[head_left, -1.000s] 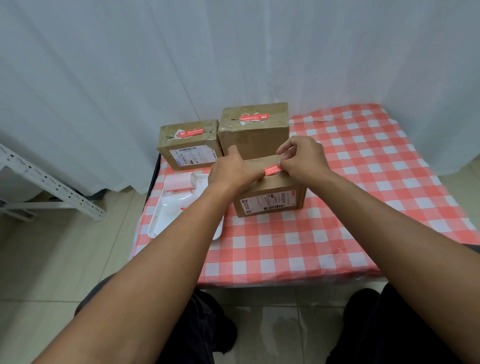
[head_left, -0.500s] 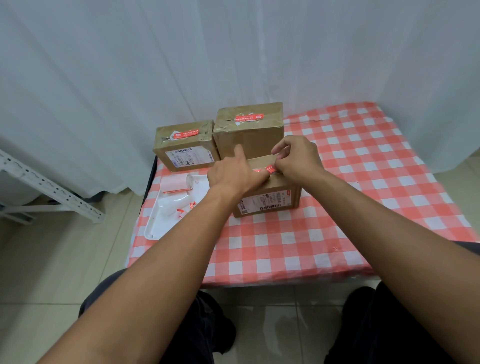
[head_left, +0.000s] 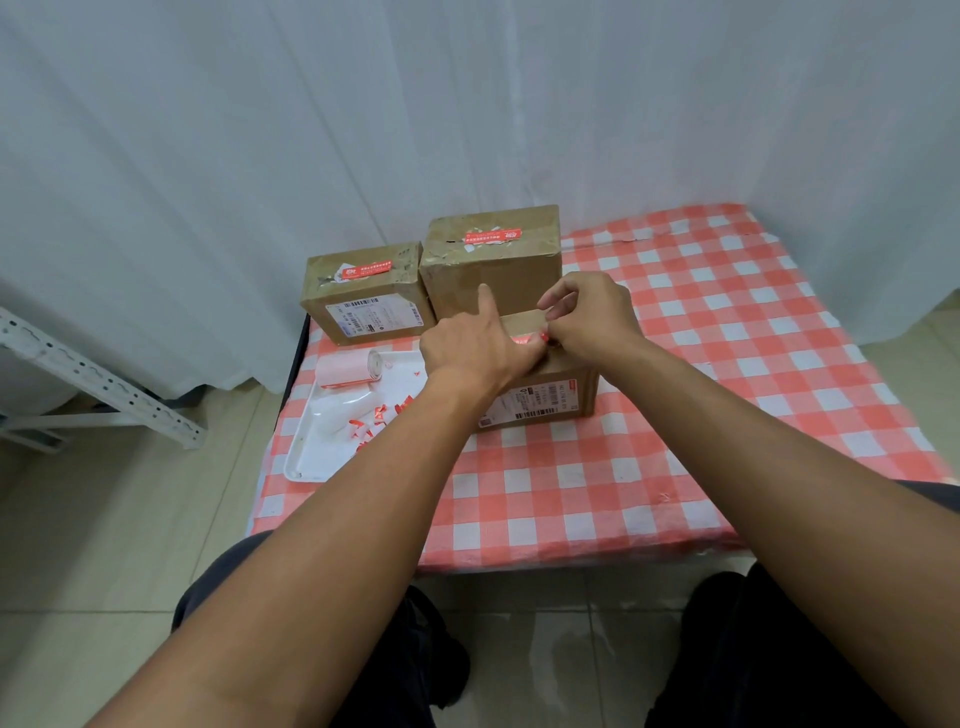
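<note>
L hand (head_left: 475, 353) lies flat on the near box (head_left: 550, 400), index finger straight, palm pressing the lid. R hand (head_left: 592, 317) has fingertips curled tight, pinching the red sticker (head_left: 527, 340) at the lid's seam. The box is plain brown cardboard w/ a barcode label facing us, on the checked cloth (head_left: 571, 493). Left of it, a white tray (head_left: 311, 457) holds a pink roll (head_left: 348, 369) and red scraps (head_left: 379, 415). Further back: two taped cartons, the low one (head_left: 369, 306) on the left, the tall one (head_left: 493, 275) on the right, both w/ red stickers.
</note>
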